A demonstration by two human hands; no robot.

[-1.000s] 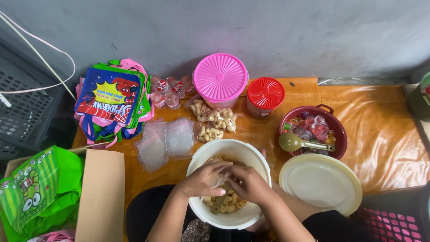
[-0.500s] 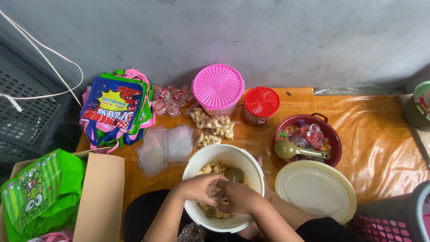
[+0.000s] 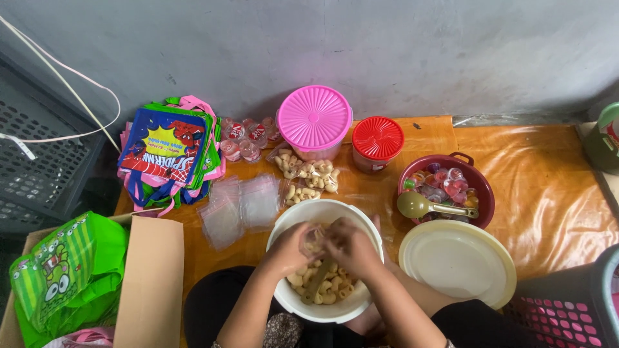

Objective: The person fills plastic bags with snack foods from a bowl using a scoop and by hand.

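Observation:
A white bucket (image 3: 284,227) of pale shell-shaped snacks (image 3: 325,290) sits right in front of me. Over it, my left hand (image 3: 290,248) and my right hand (image 3: 351,248) meet, both pinching a small clear plastic bag (image 3: 314,237) with some snacks in it. A spoon handle (image 3: 316,280) lies among the snacks in the bucket. Filled snack bags (image 3: 306,175) lie just beyond the bucket, and flat empty clear bags (image 3: 242,205) lie to its left.
A cream lid (image 3: 459,263) lies at the right. Behind it stands a maroon bowl (image 3: 480,193) of small jelly cups with a spoon (image 3: 422,206). A pink-lidded tub (image 3: 314,119), a red-lidded jar (image 3: 378,138), printed tote bags (image 3: 169,151), a cardboard box (image 3: 151,277), a green bag (image 3: 58,277).
My hands have come up from deep among the snacks and now hold the small bag above the bucket's middle. The view has shifted slightly.

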